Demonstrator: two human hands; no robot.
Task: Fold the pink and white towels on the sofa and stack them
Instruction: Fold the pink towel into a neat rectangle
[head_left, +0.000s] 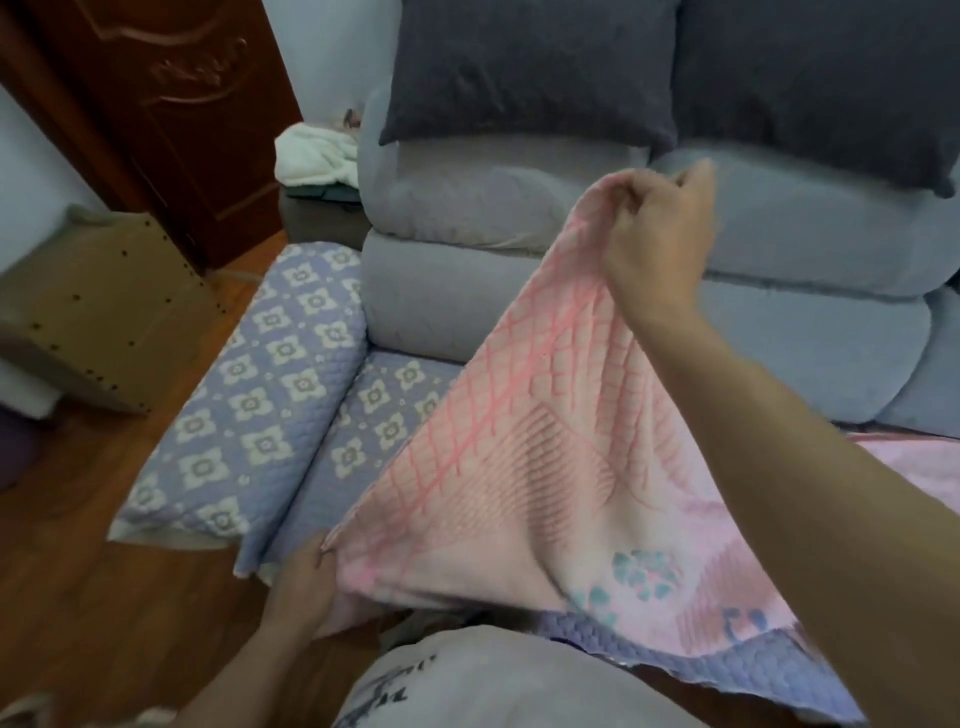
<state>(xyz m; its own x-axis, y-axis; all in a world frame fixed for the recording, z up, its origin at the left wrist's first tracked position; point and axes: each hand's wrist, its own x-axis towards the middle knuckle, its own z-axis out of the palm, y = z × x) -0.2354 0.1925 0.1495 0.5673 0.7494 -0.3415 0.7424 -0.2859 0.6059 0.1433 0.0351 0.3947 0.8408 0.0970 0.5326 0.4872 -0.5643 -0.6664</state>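
Now one pink towel (524, 467) pinched by both: left hand (306, 577) low, right hand (657, 228) high.

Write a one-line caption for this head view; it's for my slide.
Both hands, left and right, stretch a pink towel above the sofa.

Pink towel (519, 441) w/ lattice pattern stretched diagonally above sofa seat (374, 415), far corner raised.

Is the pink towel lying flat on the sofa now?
No, the right hand holds one corner of the pink towel up high.
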